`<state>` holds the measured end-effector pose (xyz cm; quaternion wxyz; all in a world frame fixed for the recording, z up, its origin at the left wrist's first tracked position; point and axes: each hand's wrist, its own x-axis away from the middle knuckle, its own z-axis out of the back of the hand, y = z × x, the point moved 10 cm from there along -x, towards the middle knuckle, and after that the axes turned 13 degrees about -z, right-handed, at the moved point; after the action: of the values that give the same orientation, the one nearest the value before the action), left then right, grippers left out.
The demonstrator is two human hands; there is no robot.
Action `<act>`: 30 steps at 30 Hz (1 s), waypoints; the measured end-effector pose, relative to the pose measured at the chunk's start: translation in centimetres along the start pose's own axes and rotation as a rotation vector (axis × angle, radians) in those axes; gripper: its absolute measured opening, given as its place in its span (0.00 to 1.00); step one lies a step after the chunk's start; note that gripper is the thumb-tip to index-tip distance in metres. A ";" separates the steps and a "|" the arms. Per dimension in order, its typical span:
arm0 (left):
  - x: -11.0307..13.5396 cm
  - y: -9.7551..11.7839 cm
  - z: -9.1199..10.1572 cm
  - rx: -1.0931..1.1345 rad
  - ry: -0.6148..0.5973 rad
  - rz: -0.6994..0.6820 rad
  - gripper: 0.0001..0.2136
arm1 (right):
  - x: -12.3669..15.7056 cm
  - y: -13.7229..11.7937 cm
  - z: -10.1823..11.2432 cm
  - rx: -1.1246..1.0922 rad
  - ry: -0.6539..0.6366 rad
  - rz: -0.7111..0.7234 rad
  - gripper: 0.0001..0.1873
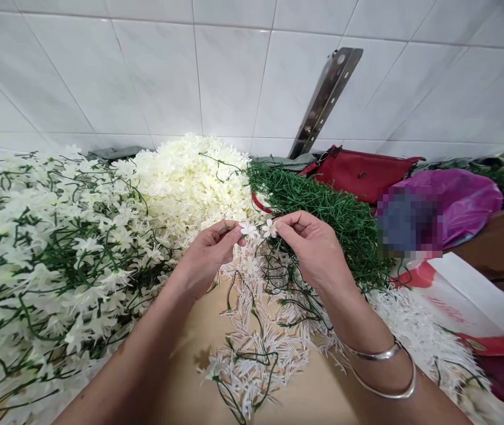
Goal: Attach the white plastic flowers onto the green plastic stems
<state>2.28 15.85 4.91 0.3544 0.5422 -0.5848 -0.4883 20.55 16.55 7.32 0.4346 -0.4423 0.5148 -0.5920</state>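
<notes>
In front of me, above the table, my left hand [210,251] is closed in a pinch on a green artificial flower stem, with a spiky white flower tip [248,230] showing past the fingertips. My right hand [311,251] pinches a small white flower head [270,228] between thumb and fingers. The two white pieces are close together; whether they touch I cannot tell. Beneath the hands, thin white stamen pieces [263,354] lie scattered over the tan tabletop [203,348], with a few loose green stems [258,356] among them.
Stemmed white flowers [57,265] heap up on the left. Loose cream flower heads [185,183] are piled by the tiled wall. A mound of green stems [323,206] lies right of centre, before a red purse [358,174]. Farther right are a purple plastic bag [473,195] and white stamens [411,324].
</notes>
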 end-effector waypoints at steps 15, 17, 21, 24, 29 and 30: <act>0.4 -1.1 0.7 -0.027 0.058 0.002 0.11 | 0.4 0.0 -0.9 0.003 -0.040 0.013 0.08; 0.5 -1.1 0.7 -0.068 0.070 0.000 0.11 | 0.5 0.2 -1.1 -0.002 -0.051 -0.001 0.09; 0.8 -0.3 0.6 -0.172 0.093 -0.004 0.11 | 0.7 0.4 -1.4 -0.011 -0.063 -0.021 0.10; 1.0 0.4 0.6 -0.332 0.074 0.010 0.12 | 0.6 0.1 -0.9 -0.038 -0.025 -0.003 0.10; 0.7 1.3 1.3 -0.488 0.073 -0.079 0.10 | 0.3 -0.5 0.2 -0.038 0.028 0.046 0.09; 0.7 1.3 1.4 -0.503 0.072 -0.080 0.07 | 0.2 -0.6 0.2 -0.037 0.022 0.046 0.09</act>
<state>0.46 15.39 5.64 0.4793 0.4766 -0.4102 -0.6123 20.69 16.36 7.92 0.4341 -0.4317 0.5404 -0.5771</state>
